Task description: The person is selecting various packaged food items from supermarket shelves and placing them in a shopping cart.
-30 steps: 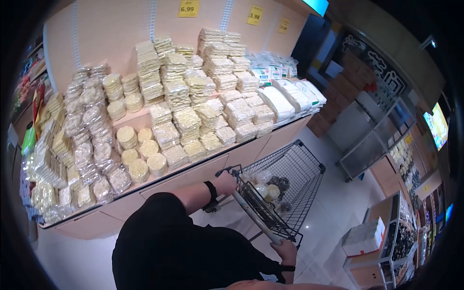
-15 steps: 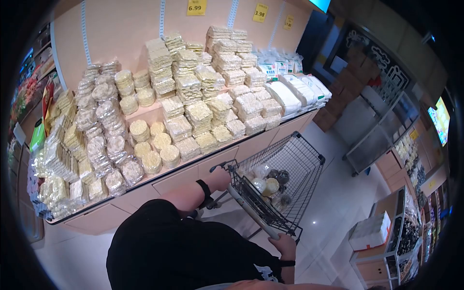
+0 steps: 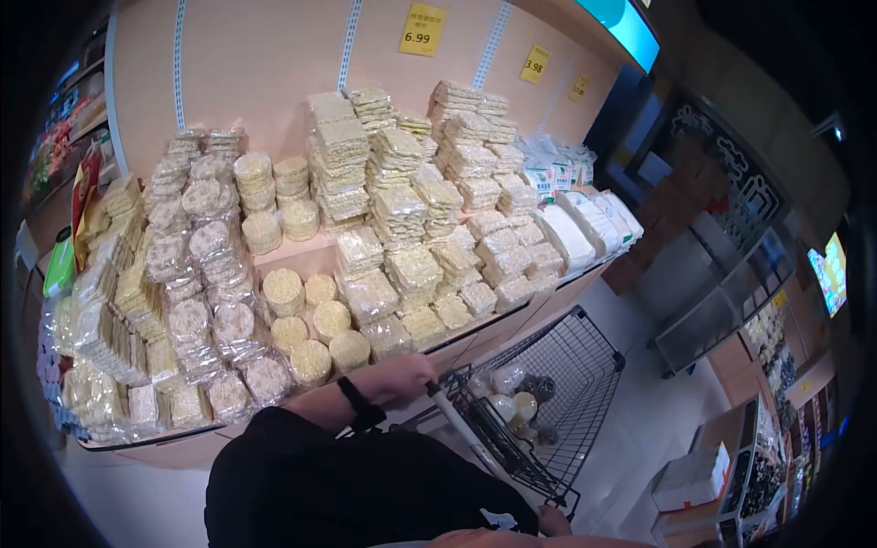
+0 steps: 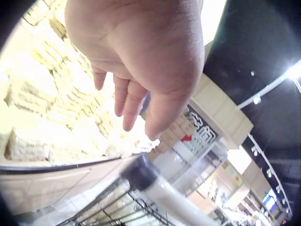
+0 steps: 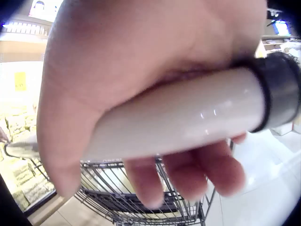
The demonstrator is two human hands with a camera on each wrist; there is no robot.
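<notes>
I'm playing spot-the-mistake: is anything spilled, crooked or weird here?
Nothing really stands out. The stacked packs look a bit uneven, but I see no spill, and the bags sit inside the cart.

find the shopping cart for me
In the head view, the shopping cart stands right of centre, beside the display counter, with the right hand gripping its handle.

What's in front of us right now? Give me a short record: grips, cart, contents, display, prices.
Left grip: open, off the handle near its end
Right grip: curled round the handle
Cart: beside the display
Contents: pale and dark bagged items
Stock: stacked square blocks, round cakes, white packs toward the far end
Price tags: 6.99 and 3.98; third too small to read
</notes>
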